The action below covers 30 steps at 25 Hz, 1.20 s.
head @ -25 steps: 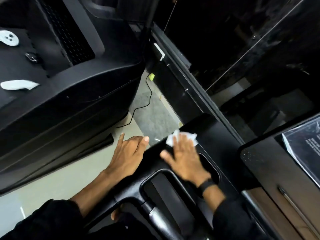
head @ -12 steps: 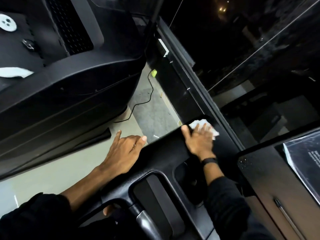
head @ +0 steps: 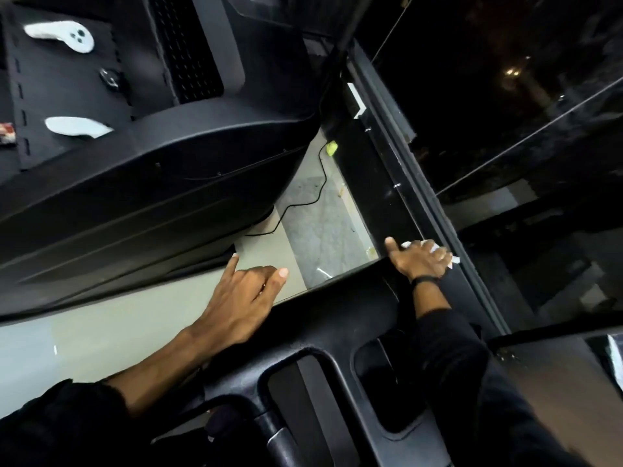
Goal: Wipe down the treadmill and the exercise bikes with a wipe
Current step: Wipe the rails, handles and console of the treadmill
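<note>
A black cable (head: 303,200) trails over the floor (head: 101,332) beside another dark machine (head: 151,183). The right hand (head: 418,261) – fingers flat on the white wipe (head: 438,251) – has slid to the console (head: 337,318) far corner; the left hand (head: 242,294) stays loosely curled at its edge.

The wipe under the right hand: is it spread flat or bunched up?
Bunched up. The white wipe shows only as crumpled edges poking out around the right hand, pressed onto the black console.

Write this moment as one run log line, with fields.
right hand: presses wipe on console far corner | left hand: rests on console edge
</note>
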Each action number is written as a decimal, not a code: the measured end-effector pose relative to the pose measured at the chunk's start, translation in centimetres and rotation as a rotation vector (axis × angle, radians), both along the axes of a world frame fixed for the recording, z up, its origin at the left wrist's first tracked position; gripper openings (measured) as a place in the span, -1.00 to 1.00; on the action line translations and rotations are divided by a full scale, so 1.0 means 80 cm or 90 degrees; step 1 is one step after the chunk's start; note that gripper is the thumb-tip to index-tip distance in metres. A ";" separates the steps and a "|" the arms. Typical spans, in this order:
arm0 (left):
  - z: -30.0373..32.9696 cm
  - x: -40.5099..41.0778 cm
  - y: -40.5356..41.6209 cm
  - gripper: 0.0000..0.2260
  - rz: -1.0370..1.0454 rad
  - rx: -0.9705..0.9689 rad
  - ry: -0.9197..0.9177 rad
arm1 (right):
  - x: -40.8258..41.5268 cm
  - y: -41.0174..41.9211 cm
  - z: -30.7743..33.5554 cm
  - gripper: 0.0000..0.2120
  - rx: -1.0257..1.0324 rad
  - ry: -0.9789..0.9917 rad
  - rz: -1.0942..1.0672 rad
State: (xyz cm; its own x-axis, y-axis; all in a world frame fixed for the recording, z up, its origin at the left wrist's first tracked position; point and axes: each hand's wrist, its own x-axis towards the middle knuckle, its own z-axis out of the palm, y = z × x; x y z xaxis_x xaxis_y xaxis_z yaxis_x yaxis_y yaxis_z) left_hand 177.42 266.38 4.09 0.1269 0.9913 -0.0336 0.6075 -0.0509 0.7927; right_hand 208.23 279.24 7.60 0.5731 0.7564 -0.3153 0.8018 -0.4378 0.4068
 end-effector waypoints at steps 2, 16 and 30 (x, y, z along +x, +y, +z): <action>0.002 -0.003 0.001 -0.31 0.002 -0.004 0.008 | -0.059 0.010 -0.009 -0.16 -0.138 -0.003 0.088; 0.022 0.001 0.000 -0.24 -0.043 0.007 -0.054 | -0.040 -0.096 -0.002 -0.19 0.292 0.073 -0.068; 0.044 0.021 -0.010 -0.47 -0.101 0.021 -0.082 | -0.078 -0.214 -0.005 -0.21 0.289 0.207 0.241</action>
